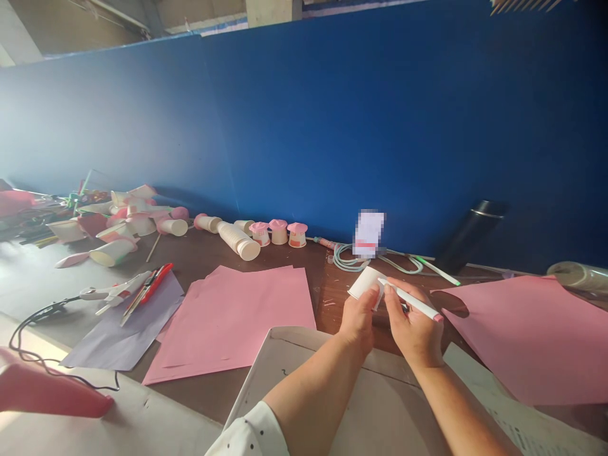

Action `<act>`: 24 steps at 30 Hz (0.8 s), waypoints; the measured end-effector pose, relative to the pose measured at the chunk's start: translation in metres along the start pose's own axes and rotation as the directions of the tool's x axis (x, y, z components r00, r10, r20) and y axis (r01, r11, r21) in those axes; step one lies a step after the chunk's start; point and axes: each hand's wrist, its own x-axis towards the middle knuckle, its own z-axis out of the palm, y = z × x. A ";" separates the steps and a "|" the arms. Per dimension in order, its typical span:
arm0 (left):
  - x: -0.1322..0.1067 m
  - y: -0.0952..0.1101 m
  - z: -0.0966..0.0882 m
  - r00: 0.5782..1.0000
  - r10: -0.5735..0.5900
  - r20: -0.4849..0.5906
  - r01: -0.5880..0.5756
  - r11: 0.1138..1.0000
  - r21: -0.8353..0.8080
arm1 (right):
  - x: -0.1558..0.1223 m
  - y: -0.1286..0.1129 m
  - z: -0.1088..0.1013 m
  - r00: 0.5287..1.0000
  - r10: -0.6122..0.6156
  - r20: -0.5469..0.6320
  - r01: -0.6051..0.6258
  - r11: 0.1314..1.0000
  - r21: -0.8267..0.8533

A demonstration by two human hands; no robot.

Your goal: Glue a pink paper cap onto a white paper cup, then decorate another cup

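A small white paper cup (365,283) lies tilted in my left hand (360,320), whose thumb and fingers close around its lower part. In my right hand (414,326) is a white marker pen (411,301) with a pink end pointing down to the right. The pen's other end meets or nearly meets the cup's right side; my fingers partly hide that spot. Both hands are above the brown table, close together. Behind the cup stands a blurred white card or screen (368,234) beside a coiled pale cable (349,261).
Pink paper sheets (242,310) lie left of my hands and a cut pink sheet (532,335) lies right. Pink-topped cups (278,232) and stacked paper cups (236,239) line the blue partition (380,114). A red utility knife (148,290), glue gun (118,291) and dark bottle (468,237) are also here.
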 end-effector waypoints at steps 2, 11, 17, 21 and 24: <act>0.001 -0.001 -0.001 1.000 0.003 0.000 -0.003 1.000 -0.001 | 0.000 0.000 0.000 1.000 0.003 0.002 -0.003 1.000 -0.001; 0.001 0.000 0.000 1.000 -0.010 -0.011 0.010 1.000 -0.005 | 0.000 0.001 0.000 1.000 -0.008 -0.001 0.008 1.000 -0.016; 0.001 0.000 0.001 1.000 -0.010 -0.011 0.010 1.000 -0.009 | 0.000 0.000 0.000 1.000 -0.012 -0.007 0.012 1.000 -0.017; 0.001 0.000 0.001 1.000 -0.009 -0.005 0.009 1.000 -0.015 | 0.000 0.000 0.000 1.000 -0.008 -0.008 0.008 1.000 -0.021; 0.000 0.000 0.001 1.000 -0.003 0.004 0.003 1.000 -0.024 | 0.001 -0.001 -0.001 1.000 0.003 -0.005 -0.003 1.000 -0.018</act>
